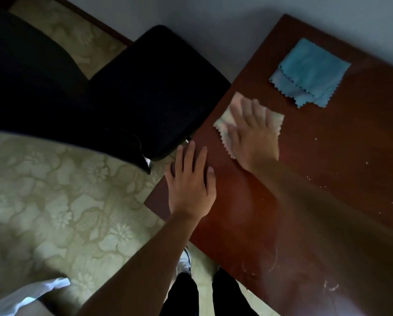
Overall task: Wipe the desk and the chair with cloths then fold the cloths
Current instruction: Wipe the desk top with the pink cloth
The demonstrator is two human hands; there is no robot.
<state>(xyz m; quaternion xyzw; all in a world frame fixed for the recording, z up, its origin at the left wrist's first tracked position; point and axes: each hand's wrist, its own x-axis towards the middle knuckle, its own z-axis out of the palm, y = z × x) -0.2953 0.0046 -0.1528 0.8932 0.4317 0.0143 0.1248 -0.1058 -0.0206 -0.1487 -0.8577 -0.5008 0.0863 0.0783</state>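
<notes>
Midway: right hand (252, 135), fingers spread, presses pink cloth (225, 124) on surface (327, 179); left hand (191, 185) flat; crumbs, chair (145, 99), folding remain.

pretty dim shot overall, right hand (251, 135) smeared with motion blur, chair (145, 96) nearly black, soft sheen on the desk (327, 179)

Blurred: right hand (251, 135), hiding most of pale cloth (225, 124). Cut by right and lower edges: desk (327, 201). Upper left: chair (122, 92), cropped.
</notes>
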